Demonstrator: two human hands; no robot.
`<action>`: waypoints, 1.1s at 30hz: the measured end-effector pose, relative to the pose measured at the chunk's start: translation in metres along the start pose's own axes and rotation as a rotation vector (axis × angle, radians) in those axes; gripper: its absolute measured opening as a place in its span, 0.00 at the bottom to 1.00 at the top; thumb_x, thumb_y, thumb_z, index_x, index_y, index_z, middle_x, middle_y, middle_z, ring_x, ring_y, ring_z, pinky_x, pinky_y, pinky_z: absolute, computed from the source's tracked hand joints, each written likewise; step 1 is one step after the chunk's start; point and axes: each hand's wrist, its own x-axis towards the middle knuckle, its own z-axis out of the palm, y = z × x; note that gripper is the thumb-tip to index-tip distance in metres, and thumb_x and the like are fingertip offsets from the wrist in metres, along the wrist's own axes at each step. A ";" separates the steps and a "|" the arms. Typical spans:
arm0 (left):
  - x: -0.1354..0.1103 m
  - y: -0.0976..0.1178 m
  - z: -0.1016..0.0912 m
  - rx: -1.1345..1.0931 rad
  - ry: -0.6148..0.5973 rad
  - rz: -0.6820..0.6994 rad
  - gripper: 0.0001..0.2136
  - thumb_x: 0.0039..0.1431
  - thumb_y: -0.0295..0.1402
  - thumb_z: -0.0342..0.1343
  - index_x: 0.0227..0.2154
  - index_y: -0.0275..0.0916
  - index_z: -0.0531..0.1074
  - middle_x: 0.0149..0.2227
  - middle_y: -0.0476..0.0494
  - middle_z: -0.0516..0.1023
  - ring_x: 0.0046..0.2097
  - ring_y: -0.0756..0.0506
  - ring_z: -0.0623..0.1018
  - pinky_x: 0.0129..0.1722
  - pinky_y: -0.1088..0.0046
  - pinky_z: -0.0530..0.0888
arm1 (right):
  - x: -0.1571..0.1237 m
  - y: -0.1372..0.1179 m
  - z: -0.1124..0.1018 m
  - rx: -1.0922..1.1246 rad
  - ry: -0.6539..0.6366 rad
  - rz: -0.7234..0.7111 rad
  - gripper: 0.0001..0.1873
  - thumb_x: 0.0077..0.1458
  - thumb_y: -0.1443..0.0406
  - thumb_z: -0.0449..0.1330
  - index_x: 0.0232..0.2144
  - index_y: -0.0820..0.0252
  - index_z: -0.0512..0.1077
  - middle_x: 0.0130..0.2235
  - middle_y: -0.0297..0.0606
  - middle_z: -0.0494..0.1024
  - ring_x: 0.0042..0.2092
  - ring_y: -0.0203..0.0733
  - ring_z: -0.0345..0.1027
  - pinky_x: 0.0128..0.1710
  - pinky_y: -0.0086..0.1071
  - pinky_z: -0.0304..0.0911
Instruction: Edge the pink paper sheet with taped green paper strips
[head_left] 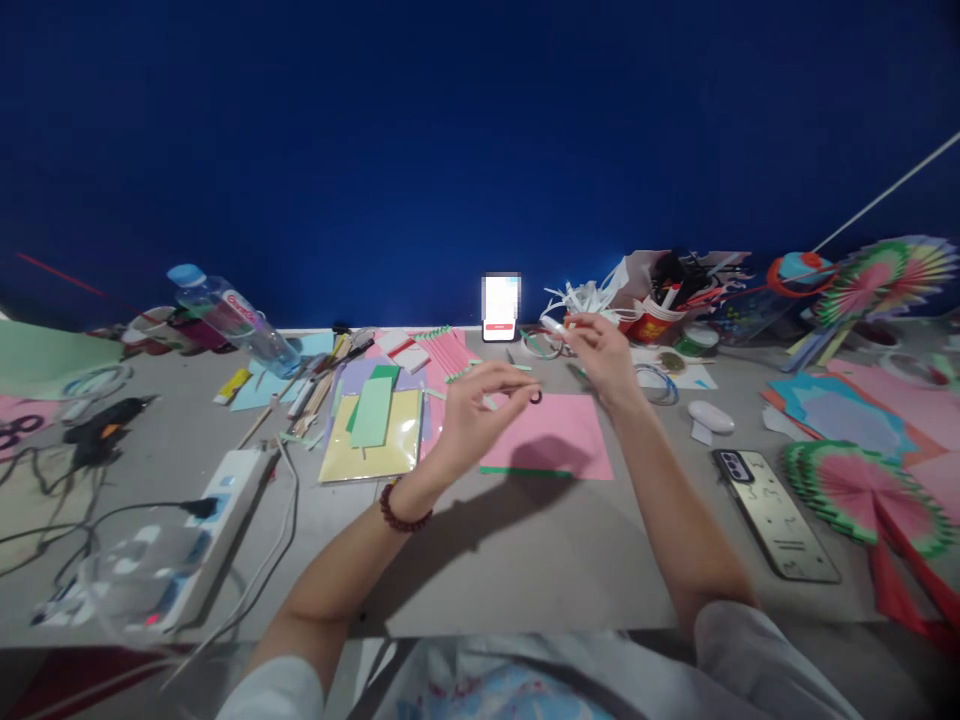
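My left hand (pixel 480 410) is raised over the grey table (pixel 487 560) with its fingers pinched on a thin stick-like item that ends in a small dark ring (pixel 535 396). A bead bracelet (pixel 401 512) circles that wrist. My right hand (pixel 600 352) hovers a little farther back, fingers curled round a small clear, pale tube-like thing (pixel 555 325). Below both hands lies a pink paper sheet (pixel 555 440) with a green strip along its near edge. To its left sits a yellow pad (pixel 371 445) with a green paper piece on top.
A phone (pixel 776 515) lies face down at right, near folded paper fans (pixel 855 490). A lit screen (pixel 500 306) stands at the back. Left: water bottle (pixel 232 318), glue gun (pixel 105 420), power strip (pixel 217 520) with cables. Red cups (pixel 652 320) with tools, paper scraps.
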 end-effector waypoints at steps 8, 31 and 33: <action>0.011 -0.022 -0.010 -0.424 -0.042 -0.685 0.09 0.47 0.37 0.65 0.29 0.37 0.79 0.28 0.45 0.79 0.30 0.51 0.76 0.32 0.73 0.73 | -0.009 0.053 0.024 -0.556 -0.161 -0.012 0.10 0.51 0.70 0.56 0.34 0.59 0.76 0.36 0.43 0.81 0.41 0.49 0.75 0.48 0.44 0.65; -0.010 -0.049 0.017 0.048 -0.366 -0.408 0.07 0.56 0.32 0.58 0.34 0.39 0.81 0.32 0.44 0.79 0.33 0.49 0.75 0.31 0.75 0.67 | -0.060 -0.027 -0.021 -0.527 -0.606 -0.091 0.13 0.57 0.55 0.58 0.34 0.54 0.79 0.40 0.39 0.81 0.45 0.48 0.72 0.48 0.42 0.64; -0.015 -0.056 0.022 0.085 -0.392 -0.397 0.07 0.55 0.34 0.59 0.33 0.39 0.81 0.30 0.45 0.79 0.32 0.49 0.74 0.30 0.75 0.66 | -0.068 -0.021 -0.025 -0.573 -0.584 -0.107 0.12 0.58 0.58 0.57 0.32 0.54 0.79 0.38 0.39 0.82 0.43 0.48 0.72 0.49 0.43 0.63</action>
